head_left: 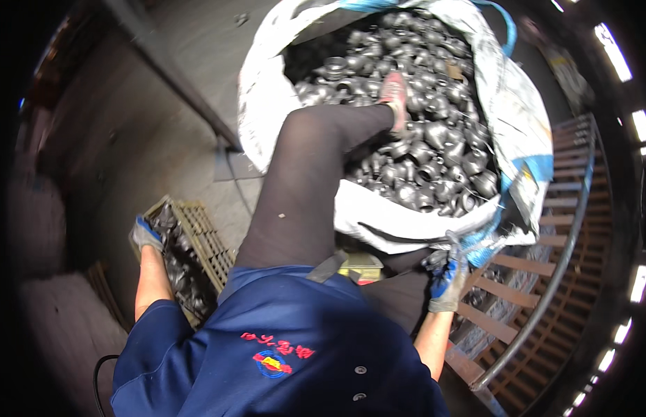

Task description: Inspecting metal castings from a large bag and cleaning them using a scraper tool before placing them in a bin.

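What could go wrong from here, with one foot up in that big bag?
The shoe rests on loose, rounded metal fittings, which might roll and upset the person's balance.

The left hand is at the edge of a slatted crate; if that tips, the dark pieces inside could spill.

The right hand, by the white bag's lower edge, is close to rusty slats and might get scraped.

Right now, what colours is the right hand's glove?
Right glove: blue and light grey, best seen in the head view.
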The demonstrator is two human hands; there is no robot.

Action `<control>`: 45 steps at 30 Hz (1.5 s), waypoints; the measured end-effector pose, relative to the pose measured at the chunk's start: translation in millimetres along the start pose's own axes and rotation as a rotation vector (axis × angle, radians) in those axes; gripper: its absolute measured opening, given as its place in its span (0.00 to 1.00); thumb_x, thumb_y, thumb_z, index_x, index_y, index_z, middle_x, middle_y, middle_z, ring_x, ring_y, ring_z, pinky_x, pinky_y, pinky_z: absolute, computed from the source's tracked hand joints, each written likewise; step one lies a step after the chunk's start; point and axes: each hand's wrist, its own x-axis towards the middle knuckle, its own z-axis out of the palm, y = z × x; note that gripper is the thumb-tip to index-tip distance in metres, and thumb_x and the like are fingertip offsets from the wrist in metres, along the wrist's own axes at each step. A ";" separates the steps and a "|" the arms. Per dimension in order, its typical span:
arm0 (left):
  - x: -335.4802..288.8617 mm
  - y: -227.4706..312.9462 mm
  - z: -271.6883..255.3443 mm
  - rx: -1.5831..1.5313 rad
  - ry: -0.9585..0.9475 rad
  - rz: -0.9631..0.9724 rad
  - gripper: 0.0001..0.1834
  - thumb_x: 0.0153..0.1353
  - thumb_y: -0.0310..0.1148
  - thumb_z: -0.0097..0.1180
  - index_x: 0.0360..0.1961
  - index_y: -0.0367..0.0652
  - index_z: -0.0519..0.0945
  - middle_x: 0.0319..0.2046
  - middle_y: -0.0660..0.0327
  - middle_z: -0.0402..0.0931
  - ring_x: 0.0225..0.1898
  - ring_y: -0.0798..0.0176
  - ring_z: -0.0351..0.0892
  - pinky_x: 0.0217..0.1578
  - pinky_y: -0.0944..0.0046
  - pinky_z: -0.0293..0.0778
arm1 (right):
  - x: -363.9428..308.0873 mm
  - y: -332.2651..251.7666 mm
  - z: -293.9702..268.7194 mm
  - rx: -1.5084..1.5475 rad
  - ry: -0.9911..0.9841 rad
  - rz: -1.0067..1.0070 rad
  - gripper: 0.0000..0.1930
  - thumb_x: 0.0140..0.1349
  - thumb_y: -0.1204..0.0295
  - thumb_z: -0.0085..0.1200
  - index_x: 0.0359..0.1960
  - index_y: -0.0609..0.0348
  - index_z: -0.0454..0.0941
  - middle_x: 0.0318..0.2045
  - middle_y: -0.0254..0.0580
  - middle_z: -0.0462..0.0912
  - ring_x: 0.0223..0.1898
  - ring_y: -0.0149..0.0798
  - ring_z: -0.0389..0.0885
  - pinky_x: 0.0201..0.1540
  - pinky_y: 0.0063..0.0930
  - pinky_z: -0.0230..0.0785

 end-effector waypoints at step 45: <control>-488.0 36.4 565.6 0.923 -1.789 0.992 0.08 0.50 0.28 0.58 0.33 0.39 0.76 0.17 0.62 0.71 0.19 0.71 0.68 0.20 0.66 0.67 | 14.4 30.8 -37.4 0.464 -0.106 0.285 0.16 0.59 0.73 0.46 0.45 0.72 0.71 0.20 0.42 0.76 0.10 0.17 0.58 0.11 0.09 0.48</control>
